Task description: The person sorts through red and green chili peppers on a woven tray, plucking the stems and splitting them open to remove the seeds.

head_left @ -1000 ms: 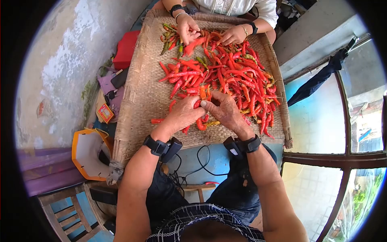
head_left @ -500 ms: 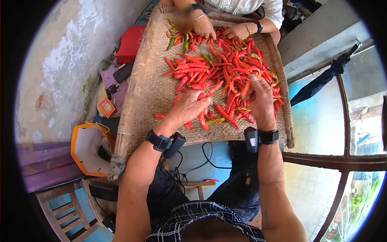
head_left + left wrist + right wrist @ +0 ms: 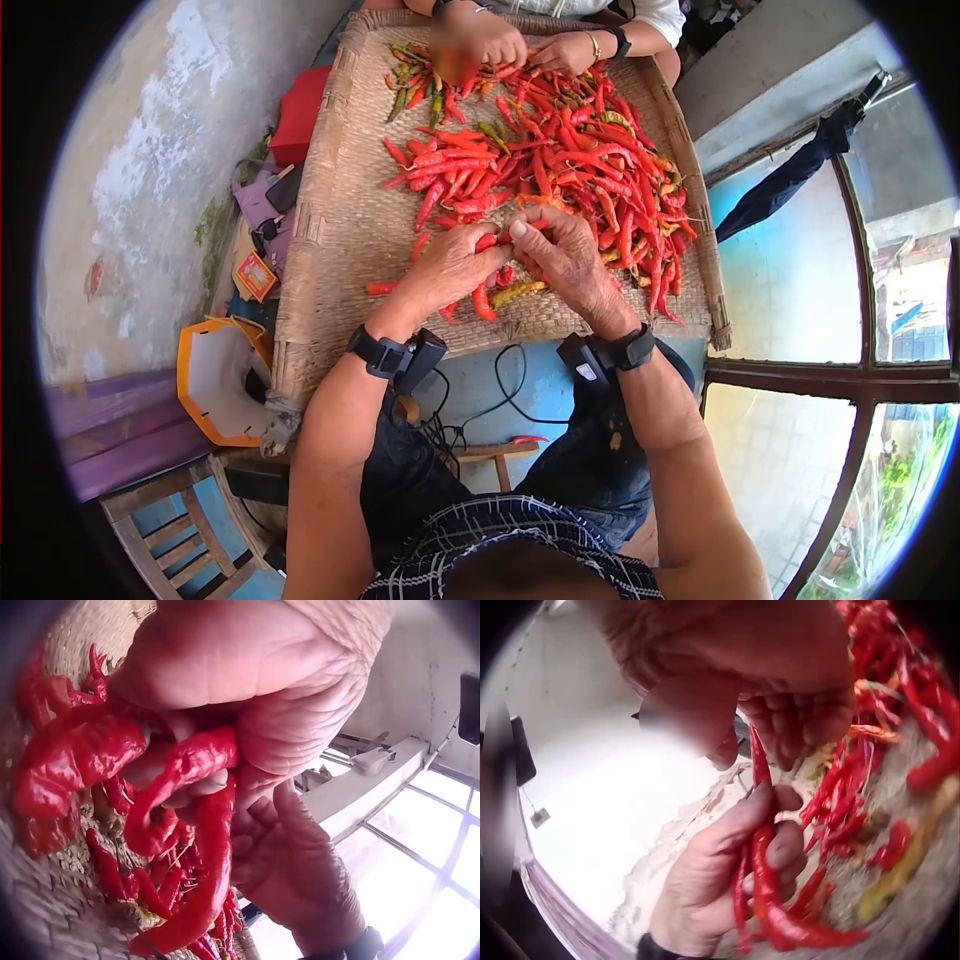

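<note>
My left hand (image 3: 455, 265) grips a few red chili peppers above the near part of a woven tray (image 3: 325, 240). One long chili pepper (image 3: 763, 862) stands out between its thumb and fingers in the right wrist view, and curved ones (image 3: 217, 862) hang below the palm in the left wrist view. My right hand (image 3: 570, 262) meets the left one, its thumb and curled fingers pinching at the narrow upper end of that long chili pepper. Its fingertips are partly hidden. A large heap of red chili peppers (image 3: 600, 180) lies just beyond both hands.
Across the tray another person's hands (image 3: 570, 52) work among the chilies, near a few green ones (image 3: 400, 102). A yellow-edged container (image 3: 215, 390) stands left of the tray. Cables (image 3: 500, 400) hang below the front edge, and a folded umbrella (image 3: 790, 185) hangs at right.
Half a second ago my right hand was over the heap at right with an orange-red chili; now it is back against my left hand. The left hand keeps its chilies. The other person's hands shifted.
</note>
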Demonstrator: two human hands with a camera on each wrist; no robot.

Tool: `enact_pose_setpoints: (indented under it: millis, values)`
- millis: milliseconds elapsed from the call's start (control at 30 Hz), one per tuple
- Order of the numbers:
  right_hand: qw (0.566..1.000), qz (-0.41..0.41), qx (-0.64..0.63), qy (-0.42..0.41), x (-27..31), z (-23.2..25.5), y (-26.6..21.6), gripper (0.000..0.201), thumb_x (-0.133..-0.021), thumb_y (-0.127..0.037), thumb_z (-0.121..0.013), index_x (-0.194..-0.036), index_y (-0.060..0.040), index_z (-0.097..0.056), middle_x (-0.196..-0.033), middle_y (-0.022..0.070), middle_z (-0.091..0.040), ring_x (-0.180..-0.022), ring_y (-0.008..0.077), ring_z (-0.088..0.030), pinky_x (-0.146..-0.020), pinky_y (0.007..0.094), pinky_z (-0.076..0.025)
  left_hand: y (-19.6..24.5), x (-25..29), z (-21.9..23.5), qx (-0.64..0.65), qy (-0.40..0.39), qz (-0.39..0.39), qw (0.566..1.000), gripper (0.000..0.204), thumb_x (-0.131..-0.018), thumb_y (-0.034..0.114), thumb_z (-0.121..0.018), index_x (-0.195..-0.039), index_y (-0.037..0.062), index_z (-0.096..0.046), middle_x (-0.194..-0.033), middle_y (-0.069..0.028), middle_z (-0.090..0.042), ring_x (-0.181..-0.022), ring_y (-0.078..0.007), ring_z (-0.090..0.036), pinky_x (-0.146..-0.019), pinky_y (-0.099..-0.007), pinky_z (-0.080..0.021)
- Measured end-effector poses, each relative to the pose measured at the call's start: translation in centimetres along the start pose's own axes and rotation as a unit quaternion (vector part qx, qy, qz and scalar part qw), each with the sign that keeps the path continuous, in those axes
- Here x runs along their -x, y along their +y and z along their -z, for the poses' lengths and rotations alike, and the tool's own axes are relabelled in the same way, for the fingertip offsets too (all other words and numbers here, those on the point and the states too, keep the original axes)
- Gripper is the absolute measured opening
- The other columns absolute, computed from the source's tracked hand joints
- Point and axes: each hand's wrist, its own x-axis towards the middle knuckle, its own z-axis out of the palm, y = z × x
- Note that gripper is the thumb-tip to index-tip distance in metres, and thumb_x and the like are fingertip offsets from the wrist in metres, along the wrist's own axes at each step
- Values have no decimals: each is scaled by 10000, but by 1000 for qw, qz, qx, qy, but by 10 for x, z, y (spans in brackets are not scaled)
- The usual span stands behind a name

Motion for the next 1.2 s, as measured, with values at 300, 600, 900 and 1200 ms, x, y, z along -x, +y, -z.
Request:
enact_pose_setpoints:
  millis: [300, 600, 900, 1200]
  values:
    - [924, 123, -50, 358, -16, 62, -10, 234, -904, -199, -558, -973, 22, -587, -721, 29, -596, -557, 58, -488, -494, 200, -406, -12, -2, 1, 131, 58, -47, 989, 242, -858, 227, -573, -928, -4, -574, -667, -56, -594, -615, -120, -576, -583, -286, -468]
    - [813, -38, 577, -65, 13, 34, 10, 242, -761, -271, -627, -800, -32, -641, -724, 165, -629, -725, 337, -628, -648, 429, -493, -5, -1, 12, 209, 144, -68, 965, 229, -890, 284, -546, -914, 58, -572, -655, 11, -535, -601, -47, -481, -539, -199, -374]
    - [892, -25, 448, -61, 4, 55, -2, 154, -763, -179, -636, -810, -36, -601, -671, 113, -585, -628, 214, -591, -561, 354, -456, -3, -1, 22, 297, 193, -35, 935, 243, -878, 332, -579, -945, 98, -585, -678, 34, -525, -557, -4, -402, -468, -159, -301]
    - [893, 125, 276, 332, -4, 83, -9, 295, -840, -192, -621, -1061, -2, -579, -763, 102, -625, -613, 136, -552, -557, 287, -453, -1, -2, 21, 303, 209, -30, 929, 227, -879, 295, -581, -964, 84, -579, -681, 32, -529, -541, -6, -390, -468, -160, -302]
